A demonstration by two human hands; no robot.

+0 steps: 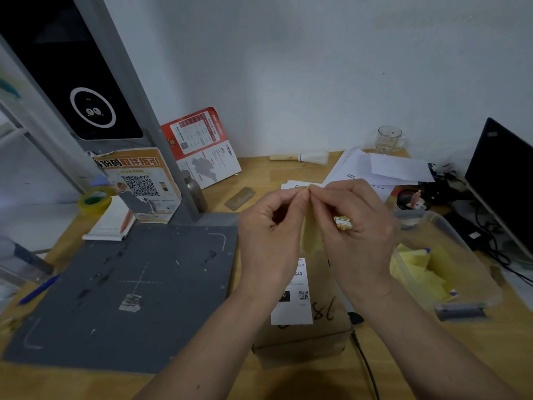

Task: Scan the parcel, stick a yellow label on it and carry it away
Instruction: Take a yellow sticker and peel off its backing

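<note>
A brown cardboard parcel (326,333) lies on the wooden table in front of me, with a white shipping label (294,301) and a handwritten number on its top. Above it, my left hand (271,235) and my right hand (354,226) pinch the top edge of a yellow label (310,238) between their fingertips; the strip hangs down between the hands. The label's lower end is hidden behind my right hand. The grey scanner mat (129,295) lies to the left of the parcel, under a tall scanner stand (95,90).
A clear plastic tub (450,272) holding more yellow labels stands right of the parcel. A laptop (501,180) and cables are far right. Papers (383,168), a glass mug (388,140) and a brush are at the back. Tape roll (93,199), notepad and blue pen (39,290) lie left.
</note>
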